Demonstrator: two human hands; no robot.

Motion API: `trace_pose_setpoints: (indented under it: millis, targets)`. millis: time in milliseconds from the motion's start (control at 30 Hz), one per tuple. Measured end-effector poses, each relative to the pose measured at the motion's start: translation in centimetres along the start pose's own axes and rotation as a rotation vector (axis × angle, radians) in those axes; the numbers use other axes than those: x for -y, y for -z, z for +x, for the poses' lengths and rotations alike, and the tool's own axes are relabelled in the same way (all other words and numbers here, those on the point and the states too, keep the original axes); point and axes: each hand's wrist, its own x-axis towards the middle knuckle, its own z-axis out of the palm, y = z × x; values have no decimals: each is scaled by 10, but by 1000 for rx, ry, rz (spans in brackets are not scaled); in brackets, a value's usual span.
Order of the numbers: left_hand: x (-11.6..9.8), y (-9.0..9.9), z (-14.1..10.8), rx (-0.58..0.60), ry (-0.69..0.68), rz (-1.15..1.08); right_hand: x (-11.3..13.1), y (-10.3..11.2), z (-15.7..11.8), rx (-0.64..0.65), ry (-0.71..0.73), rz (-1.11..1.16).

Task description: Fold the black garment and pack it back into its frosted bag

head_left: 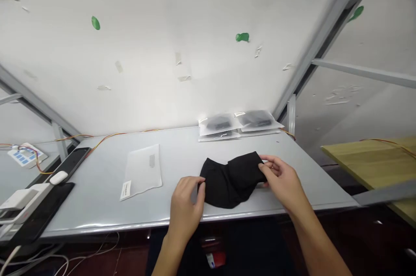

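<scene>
While the head view looks down, left hand (186, 206): curled, fingertips at the edge of the black cloth (229, 183); whether it pinches, I can't tell.
right hand (281, 180): pinching the cloth's far end between thumb and fingers.
cloth: doubled over, on the grey table (97, 193).
done: sealed bags (240, 122) at the far edge.
left: frosted plastic bag (141, 172), lying flat.

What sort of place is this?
Likely a packing bench: sealed clear bags of dark items, a flat white bag and black cloth lie on a grey table.
</scene>
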Motion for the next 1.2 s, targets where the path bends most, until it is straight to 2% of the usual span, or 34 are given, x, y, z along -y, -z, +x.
trace_pose_setpoints:
  millis: [100,167,200,233,367,467,600,733,867,933,1067,1200]
  targets:
    - [-7,-22,9,54,-86,101,-17,15,5,-161,86,-274]
    - [-9,-35,12,69,-120,182,-23,15,3,-291,218,-442]
    - [-9,-41,14,67,-133,220,-24,12,1,-316,278,-485]
    - [-10,-46,15,62,-141,256,-25,8,-2,-298,322,-510]
    - [-8,-63,23,55,-140,342,-27,-19,-10,-83,398,-670]
    - [-2,-65,28,84,-123,338,-28,-41,-15,-64,412,-743]
    - [17,-45,33,64,-87,294,-17,-71,-25,-34,436,-676]
    - [40,-5,37,57,-39,274,3,-85,-27,118,425,-364]
    - [54,32,38,63,41,317,5,-63,-5,180,226,-66]
    - [59,45,38,65,89,345,-2,-45,13,142,174,-112]
    - [68,57,42,71,137,411,-15,-17,39,111,194,-398]
    - [68,56,51,101,110,424,-17,-15,38,67,285,-407]
